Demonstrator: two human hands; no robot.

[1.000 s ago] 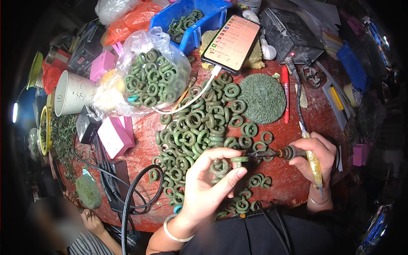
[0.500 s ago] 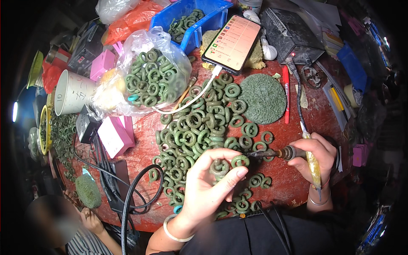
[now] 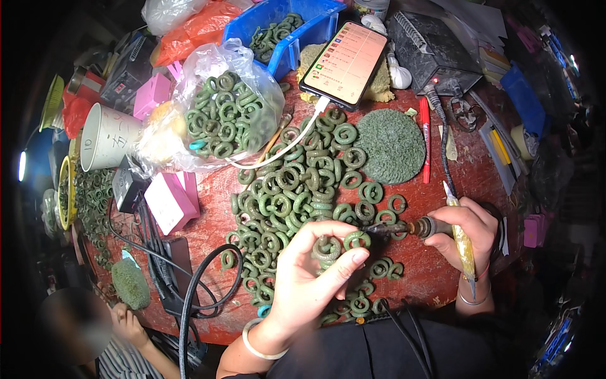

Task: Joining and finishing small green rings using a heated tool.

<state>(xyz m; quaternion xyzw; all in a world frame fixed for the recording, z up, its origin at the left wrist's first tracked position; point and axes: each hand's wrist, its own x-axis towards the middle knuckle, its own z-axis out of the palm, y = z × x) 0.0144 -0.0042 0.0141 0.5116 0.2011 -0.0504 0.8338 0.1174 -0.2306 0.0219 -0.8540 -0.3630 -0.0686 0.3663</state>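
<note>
- Green ring (image 3: 357, 239), head view: pinched by the left hand (image 3: 307, 284), thumb against fingers, apparently leaving its edge open to the tool.
- Other rings (image 3: 326, 251): cupped in that hand, probably for quick reach.
- Right hand (image 3: 478, 227): closed around 2 tools, likely for steadiness: a dark grinder (image 3: 424, 227), tip at the ring, and a yellow pen-shaped tool (image 3: 464, 247).
- Ring pile (image 3: 278, 196): near, perhaps for easy picking.

On the tabletop (image 3: 435, 271), before a phone (image 3: 344, 63), a ring pile (image 3: 290, 197); bag (image 3: 273, 123) of rings (image 3: 228, 114) behind to its left, pad (image 3: 391, 146) to its right, marker (image 3: 425, 139) farther right; behind the bag, a bin (image 3: 290, 60) holding, seemingly, more rings (image 3: 278, 35).
</note>
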